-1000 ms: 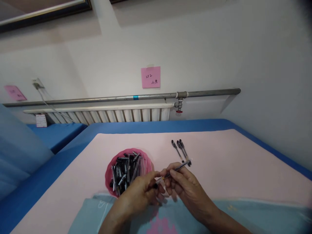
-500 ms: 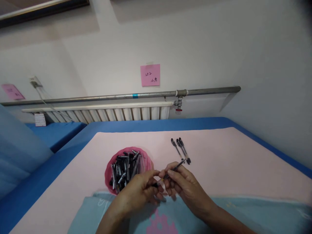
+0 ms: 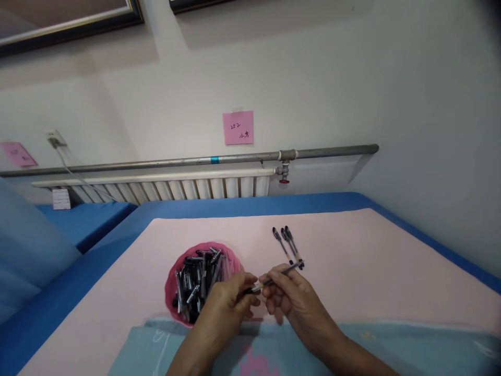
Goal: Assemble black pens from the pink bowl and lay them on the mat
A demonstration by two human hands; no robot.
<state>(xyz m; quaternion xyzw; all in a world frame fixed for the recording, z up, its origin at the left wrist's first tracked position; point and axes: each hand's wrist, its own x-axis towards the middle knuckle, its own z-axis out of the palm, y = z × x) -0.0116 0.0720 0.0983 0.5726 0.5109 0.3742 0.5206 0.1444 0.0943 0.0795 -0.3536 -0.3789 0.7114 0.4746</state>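
My left hand [image 3: 230,297] pinches the black end of a pen [image 3: 252,290] between thumb and fingertips. My right hand [image 3: 293,300] grips the slim dark length [image 3: 290,268] of the pen, which slants up to the right. A yellowish bit shows between the two hands; whether the black end and the slim length are joined, I cannot tell. Beside my left hand stands a pink scalloped basket [image 3: 167,287] full of black and clear pen pieces [image 3: 198,277]. Beyond my right hand, three capped black pens [image 3: 288,243] lie on the pink tabletop.
A pink sheet [image 3: 360,261] covers the table, with a blue edge [image 3: 250,203] behind. Pale blue cloth [image 3: 376,350] lies along the near side. A radiator [image 3: 203,187] and pipe [image 3: 164,163] run along the wall, below a pink note [image 3: 238,128].
The slim length of the pen points a little flatter to the right, and my hands have shifted slightly apart. The view has tilted up a little. The basket and the three pens stay in place.
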